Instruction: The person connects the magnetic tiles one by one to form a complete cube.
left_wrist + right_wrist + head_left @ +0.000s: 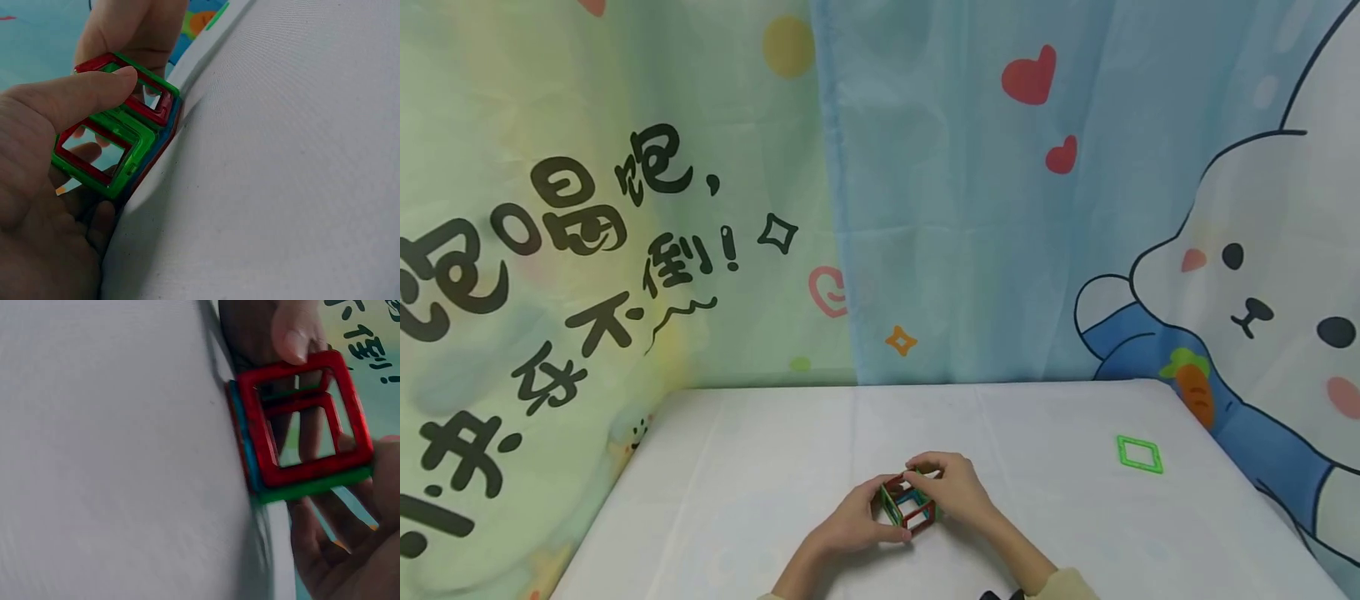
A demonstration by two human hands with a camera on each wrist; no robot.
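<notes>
A small box of magnetic tiles (pixel 255 425), made of red, green and blue open square frames, stands on the white table. My left hand (pixel 853 521) grips it from the left, the thumb lying along its near side in the left wrist view. From the right, my right hand (pixel 958 492) holds the box by its upper far part, with the fingers bent around a green side. In the right wrist view, a red frame (pixel 356 412) faces the camera, and the blue tile (pixel 245 434) shows low against the table. Fingers hide parts of the far sides.
A single green square tile (pixel 1122 452) lies flat toward the right of the white table (pixel 737 467). Printed curtains (pixel 940 250) hang behind and beside the table. A dark object (pixel 1000 595) peeks in at the bottom edge, too cut off to identify.
</notes>
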